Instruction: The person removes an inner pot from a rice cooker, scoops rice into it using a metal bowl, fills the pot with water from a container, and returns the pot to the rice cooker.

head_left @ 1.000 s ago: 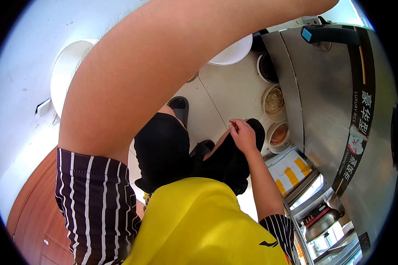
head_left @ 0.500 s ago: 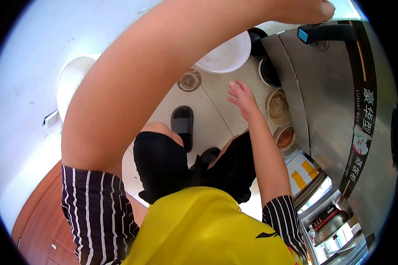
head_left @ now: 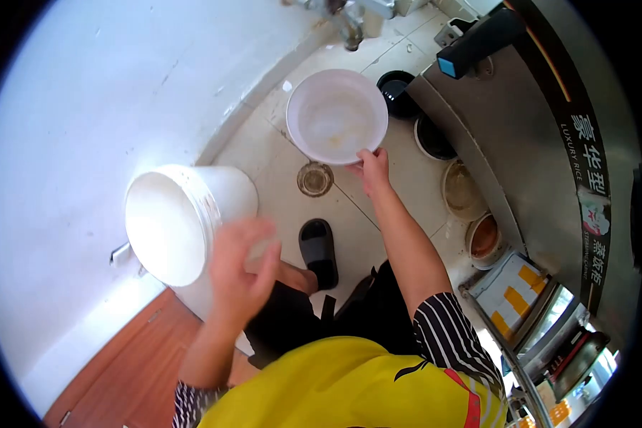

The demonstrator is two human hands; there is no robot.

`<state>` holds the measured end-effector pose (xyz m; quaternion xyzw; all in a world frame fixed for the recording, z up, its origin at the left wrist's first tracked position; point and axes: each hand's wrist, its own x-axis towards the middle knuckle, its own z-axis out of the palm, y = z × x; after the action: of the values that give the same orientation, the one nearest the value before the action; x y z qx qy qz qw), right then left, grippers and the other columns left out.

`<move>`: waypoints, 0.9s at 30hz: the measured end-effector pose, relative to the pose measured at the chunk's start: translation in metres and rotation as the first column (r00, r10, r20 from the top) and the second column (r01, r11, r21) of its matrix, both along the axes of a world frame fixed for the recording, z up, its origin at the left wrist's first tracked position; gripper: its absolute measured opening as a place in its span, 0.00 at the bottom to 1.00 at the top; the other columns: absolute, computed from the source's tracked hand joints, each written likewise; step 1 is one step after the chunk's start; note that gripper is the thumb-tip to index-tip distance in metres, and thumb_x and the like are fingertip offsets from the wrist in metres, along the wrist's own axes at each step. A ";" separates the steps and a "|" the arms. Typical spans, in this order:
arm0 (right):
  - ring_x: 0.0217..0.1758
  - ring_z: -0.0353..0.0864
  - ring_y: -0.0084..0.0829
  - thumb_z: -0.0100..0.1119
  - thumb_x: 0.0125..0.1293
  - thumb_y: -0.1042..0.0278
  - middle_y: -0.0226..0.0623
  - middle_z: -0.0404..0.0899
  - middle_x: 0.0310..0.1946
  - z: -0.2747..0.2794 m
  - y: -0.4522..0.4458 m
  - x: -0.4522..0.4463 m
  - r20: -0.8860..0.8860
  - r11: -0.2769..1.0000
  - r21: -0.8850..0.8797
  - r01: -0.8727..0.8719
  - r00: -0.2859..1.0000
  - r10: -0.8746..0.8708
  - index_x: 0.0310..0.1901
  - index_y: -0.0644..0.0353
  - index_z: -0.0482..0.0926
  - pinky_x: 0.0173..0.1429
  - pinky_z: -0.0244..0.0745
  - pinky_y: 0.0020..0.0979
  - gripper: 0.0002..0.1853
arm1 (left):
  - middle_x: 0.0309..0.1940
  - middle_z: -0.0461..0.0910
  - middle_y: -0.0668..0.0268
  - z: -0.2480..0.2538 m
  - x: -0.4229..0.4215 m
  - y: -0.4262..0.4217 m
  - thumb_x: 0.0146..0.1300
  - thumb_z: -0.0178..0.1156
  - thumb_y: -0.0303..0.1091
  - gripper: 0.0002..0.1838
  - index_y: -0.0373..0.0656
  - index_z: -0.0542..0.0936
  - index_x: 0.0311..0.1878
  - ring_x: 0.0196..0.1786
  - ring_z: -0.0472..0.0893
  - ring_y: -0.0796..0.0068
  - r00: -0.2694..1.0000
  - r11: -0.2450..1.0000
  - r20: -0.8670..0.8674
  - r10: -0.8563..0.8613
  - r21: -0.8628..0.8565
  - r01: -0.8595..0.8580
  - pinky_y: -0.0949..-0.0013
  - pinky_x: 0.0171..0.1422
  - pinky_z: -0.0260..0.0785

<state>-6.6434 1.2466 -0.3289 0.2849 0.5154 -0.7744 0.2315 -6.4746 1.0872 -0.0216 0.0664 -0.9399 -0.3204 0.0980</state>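
My right hand (head_left: 371, 172) grips the near rim of a pale, shallow basin (head_left: 337, 118), thumb over the edge. The basin stands above the tiled floor and has some faint stains inside. My left hand (head_left: 241, 267), smeared by motion, is beside the white bucket (head_left: 234, 191), with its thumb apart from its fingers and nothing seen in it. The bucket's mouth faces left and up; whether the hand touches it, I cannot tell.
A tap (head_left: 349, 32) juts out at the top. Along the steel steaming cabinet (head_left: 510, 121) on the right stand a black bowl (head_left: 398, 94) and several tubs (head_left: 485, 239). A round floor drain (head_left: 314, 179) lies below the basin. A brown door (head_left: 139, 364) is at lower left.
My left arm has swung back from the upper right to the bucket's side. My right hand has reached forward and taken hold of the basin's rim. The view has shifted, showing the tap.
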 end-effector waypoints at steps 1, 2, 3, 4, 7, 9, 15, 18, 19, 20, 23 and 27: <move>0.44 0.83 0.40 0.55 0.58 0.76 0.49 0.72 0.49 0.001 0.000 0.000 -0.016 1.000 -0.021 0.009 1.000 -0.009 0.52 0.68 0.60 0.45 0.88 0.43 0.22 | 0.44 0.82 0.55 -0.016 0.032 0.001 0.54 0.67 0.23 0.13 0.40 0.82 0.44 0.48 0.80 0.52 0.996 1.000 0.090 -0.002 -0.020 0.003 0.58 0.54 0.72; 0.44 0.83 0.41 0.55 0.58 0.76 0.49 0.72 0.49 0.003 0.000 -0.001 -0.028 0.999 -0.032 0.008 1.000 -0.009 0.52 0.68 0.60 0.44 0.88 0.43 0.22 | 0.44 0.82 0.56 -0.027 0.058 0.003 0.53 0.68 0.24 0.12 0.40 0.82 0.42 0.47 0.80 0.53 0.985 0.999 0.173 -0.002 -0.044 0.009 0.58 0.54 0.70; 0.44 0.83 0.41 0.56 0.58 0.76 0.49 0.72 0.49 0.008 0.001 0.000 -0.034 0.999 -0.038 0.006 0.999 -0.007 0.52 0.68 0.61 0.43 0.88 0.42 0.22 | 0.43 0.82 0.58 -0.034 0.075 0.008 0.51 0.68 0.25 0.13 0.41 0.81 0.41 0.45 0.80 0.53 0.986 0.997 0.163 0.012 -0.079 0.001 0.59 0.53 0.69; 0.44 0.83 0.41 0.56 0.57 0.76 0.49 0.71 0.49 0.011 0.005 0.004 -0.037 0.999 -0.036 -0.001 0.999 0.000 0.52 0.68 0.61 0.43 0.89 0.42 0.22 | 0.42 0.82 0.58 -0.038 0.078 0.010 0.49 0.68 0.26 0.13 0.41 0.81 0.41 0.45 0.80 0.53 0.992 0.994 0.128 -0.001 -0.107 0.014 0.59 0.52 0.69; 0.46 0.83 0.43 0.56 0.57 0.76 0.47 0.71 0.48 0.029 0.016 0.012 -0.051 0.998 0.052 -0.048 0.997 0.051 0.50 0.67 0.63 0.43 0.89 0.43 0.20 | 0.36 0.81 0.58 -0.038 0.075 0.018 0.46 0.66 0.25 0.14 0.42 0.81 0.40 0.41 0.79 0.52 0.998 0.987 0.059 0.030 -0.159 -0.020 0.58 0.48 0.69; 0.44 0.83 0.42 0.56 0.57 0.77 0.46 0.71 0.47 0.045 0.029 0.019 -0.050 0.996 0.060 -0.064 0.996 0.067 0.49 0.66 0.63 0.41 0.89 0.42 0.19 | 0.35 0.81 0.59 -0.034 0.073 0.024 0.47 0.66 0.25 0.13 0.42 0.80 0.39 0.40 0.79 0.53 0.995 0.990 0.093 -0.028 -0.134 0.040 0.58 0.47 0.69; 0.40 0.83 0.36 0.57 0.56 0.76 0.43 0.73 0.43 0.136 0.094 0.078 0.038 0.995 0.070 -0.068 0.997 0.065 0.49 0.66 0.63 0.36 0.89 0.40 0.20 | 0.33 0.79 0.62 -0.012 0.093 0.041 0.50 0.65 0.28 0.11 0.44 0.78 0.38 0.41 0.78 0.56 0.962 0.990 0.258 -0.092 -0.082 0.117 0.57 0.47 0.68; 0.39 0.82 0.35 0.58 0.56 0.76 0.42 0.74 0.42 0.218 0.138 0.119 0.076 0.996 0.089 -0.030 0.997 0.023 0.49 0.65 0.64 0.35 0.88 0.40 0.20 | 0.38 0.79 0.59 -0.001 0.111 0.058 0.53 0.67 0.32 0.15 0.43 0.78 0.44 0.44 0.77 0.55 0.950 0.983 0.284 -0.126 -0.096 0.159 0.56 0.50 0.67; 0.38 0.82 0.34 0.58 0.57 0.76 0.41 0.74 0.43 0.249 0.154 0.132 0.084 0.995 0.098 -0.014 0.996 0.006 0.49 0.64 0.64 0.34 0.88 0.40 0.20 | 0.40 0.79 0.58 0.005 0.116 0.065 0.54 0.68 0.33 0.17 0.43 0.78 0.46 0.45 0.77 0.54 0.949 0.979 0.282 -0.138 -0.107 0.174 0.56 0.51 0.68; 0.40 0.82 0.35 0.58 0.57 0.75 0.41 0.74 0.44 0.280 0.170 0.146 0.097 0.994 0.111 -0.011 0.995 0.000 0.49 0.64 0.64 0.35 0.88 0.40 0.20 | 0.42 0.79 0.58 0.013 0.120 0.071 0.56 0.68 0.35 0.19 0.42 0.77 0.49 0.46 0.78 0.55 0.939 0.975 0.296 -0.176 -0.079 0.208 0.57 0.51 0.69; 0.45 0.82 0.37 0.58 0.57 0.75 0.42 0.74 0.47 0.378 0.227 0.187 0.118 0.989 0.148 0.002 0.993 -0.020 0.51 0.63 0.64 0.38 0.88 0.42 0.20 | 0.48 0.80 0.60 0.032 0.144 0.104 0.63 0.66 0.41 0.24 0.40 0.73 0.58 0.49 0.79 0.60 0.904 0.933 0.387 -0.181 0.358 0.033 0.58 0.53 0.71; 0.51 0.81 0.41 0.58 0.56 0.74 0.44 0.74 0.51 0.534 0.293 0.235 0.094 0.986 0.155 0.067 0.992 -0.083 0.54 0.64 0.65 0.43 0.88 0.45 0.23 | 0.52 0.79 0.64 0.155 0.128 0.168 0.71 0.59 0.51 0.28 0.42 0.68 0.64 0.53 0.80 0.68 0.800 0.132 0.522 -0.296 0.852 -0.507 0.57 0.58 0.75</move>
<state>-6.4081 1.5395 0.2047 0.3594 0.5494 -0.7258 0.2054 -6.3467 1.2552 0.1331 0.2802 -0.4608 -0.8072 -0.2399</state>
